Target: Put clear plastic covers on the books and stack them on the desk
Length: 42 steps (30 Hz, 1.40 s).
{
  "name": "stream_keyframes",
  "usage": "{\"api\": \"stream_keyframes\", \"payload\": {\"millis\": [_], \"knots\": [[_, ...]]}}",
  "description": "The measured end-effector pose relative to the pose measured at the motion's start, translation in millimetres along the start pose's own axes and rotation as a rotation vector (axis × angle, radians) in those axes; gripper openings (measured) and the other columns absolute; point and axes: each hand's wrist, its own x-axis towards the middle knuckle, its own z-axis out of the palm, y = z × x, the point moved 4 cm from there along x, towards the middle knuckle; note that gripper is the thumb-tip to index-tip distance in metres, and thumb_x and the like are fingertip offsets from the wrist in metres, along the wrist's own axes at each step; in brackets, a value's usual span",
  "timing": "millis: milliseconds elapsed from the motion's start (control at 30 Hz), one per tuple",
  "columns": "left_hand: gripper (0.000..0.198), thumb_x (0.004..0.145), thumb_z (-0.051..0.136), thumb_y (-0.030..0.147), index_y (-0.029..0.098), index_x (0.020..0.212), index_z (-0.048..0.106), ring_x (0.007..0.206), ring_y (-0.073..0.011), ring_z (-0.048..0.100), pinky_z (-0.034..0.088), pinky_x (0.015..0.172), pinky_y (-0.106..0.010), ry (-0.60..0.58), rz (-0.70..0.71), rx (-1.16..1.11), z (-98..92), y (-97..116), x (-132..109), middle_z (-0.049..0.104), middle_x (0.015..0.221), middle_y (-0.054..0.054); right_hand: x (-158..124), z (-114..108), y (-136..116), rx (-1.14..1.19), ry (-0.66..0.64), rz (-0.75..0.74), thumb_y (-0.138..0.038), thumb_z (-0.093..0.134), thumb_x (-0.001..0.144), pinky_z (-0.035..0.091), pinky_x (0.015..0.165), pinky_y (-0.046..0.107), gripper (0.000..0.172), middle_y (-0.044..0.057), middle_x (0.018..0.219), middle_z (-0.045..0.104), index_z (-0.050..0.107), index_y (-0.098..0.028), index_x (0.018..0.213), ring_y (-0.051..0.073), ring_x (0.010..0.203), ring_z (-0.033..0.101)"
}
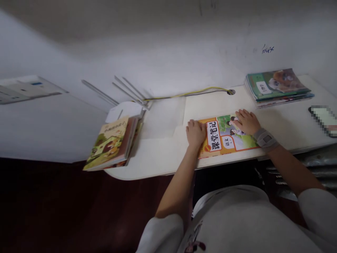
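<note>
Item one: an orange-bordered exercise book (223,140) with a picture cover, lying flat and closed on the white bench (158,158), close to the near edge and straight ahead of the person. Left hand (195,133): palm down at the book's left edge, fingers bent over that edge (whether they actually grip it cannot be told). Right hand (246,122): laid flat on the cover's far right corner, fingers stretched out and released, grasping nothing; a grey wristband (265,138) sits on that wrist. Item two: a stack of books (277,88) with a green cover on top, at the bench's far right against the wall, well apart from the hands. Item three: a second stack of books (113,144), yellow-green cover uppermost, overhanging the bench's left end. Item four: a yellow cable (189,93) running along the wall to a round hole (231,92) in the bench top.
</note>
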Motion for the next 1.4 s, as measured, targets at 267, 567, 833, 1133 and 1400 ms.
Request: {"api": "stream_keyframes", "payload": {"millis": [267,567,833,1133,1400], "knots": [[0.036,0.081,0.052,0.031,0.014,0.111,0.062,0.076,-0.0184,0.064,0.051,0.070,-0.030,0.054,-0.177,-0.835,-4.2,-19,21,0.067,0.085,-0.005,-1,2,2,0.025,0.013,-0.008,-0.043,0.031,0.097,0.031,0.103,0.051,0.054,0.016,0.146,0.047,0.047,-0.013,0.139,0.032,0.135,0.039],[0.066,0.060,0.077,0.029,0.013,0.122,0.057,0.068,-0.0144,0.065,0.053,0.069,-0.029,-0.454,-0.084,-1.370,-7.7,-11,38,0.070,0.084,-0.002,4,-2,8,0.104,0.024,0.025,-0.036,0.034,0.096,0.029,0.104,0.049,0.047,0.014,0.141,0.053,0.049,-0.014,0.135,0.029,0.132,0.042],[0.046,0.056,0.080,0.035,0.014,0.093,0.061,0.064,-0.0137,0.063,0.051,0.065,-0.028,-0.468,-0.100,-1.308,-8.1,-18,42,0.069,0.077,-0.002,16,-22,19,0.114,0.101,-0.111,-0.036,0.041,0.093,0.032,0.100,0.043,0.041,0.015,0.112,0.066,0.061,-0.013,0.120,0.028,0.108,0.055],[0.036,0.051,0.082,0.039,0.015,0.071,0.063,0.050,-0.0111,0.053,0.040,0.050,-0.023,-0.337,-0.113,-1.153,-18.8,-18,43,0.064,0.058,0.000,33,-44,32,0.483,-0.032,-0.184,-0.036,0.041,0.086,0.043,0.073,0.032,0.030,0.008,0.080,0.065,0.064,-0.017,0.083,0.020,0.075,0.057],[0.028,0.062,0.077,0.041,0.016,0.062,0.065,0.052,-0.0112,0.051,0.042,0.055,-0.025,-0.352,-0.026,-1.030,-34.1,-20,50,0.061,0.055,-0.001,59,-58,38,0.681,-0.279,-0.194,-0.052,0.049,0.076,0.038,0.059,0.027,0.036,0.000,0.062,0.056,0.061,-0.018,0.070,0.014,0.062,0.048]]}}
